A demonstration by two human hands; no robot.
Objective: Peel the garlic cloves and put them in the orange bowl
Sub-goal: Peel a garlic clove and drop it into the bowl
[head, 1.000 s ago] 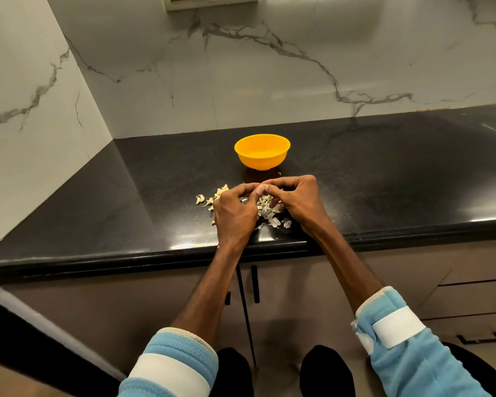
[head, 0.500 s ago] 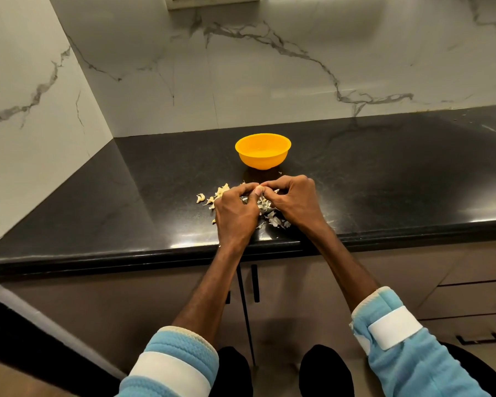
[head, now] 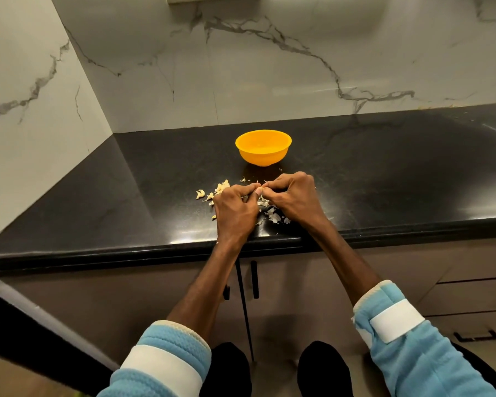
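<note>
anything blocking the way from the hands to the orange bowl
Nothing visible does. Between the left hand and right hand, pinching a garlic clove hidden by fingers, and the orange bowl lies only bare countertop with a few flat peel scraps.

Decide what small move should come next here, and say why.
Probably pull more skin off the garlic clove pinched between the left hand and right hand: both hands' fingertips meet above loose peels, the clove is mostly hidden, and the orange bowl waits just beyond them.
</note>
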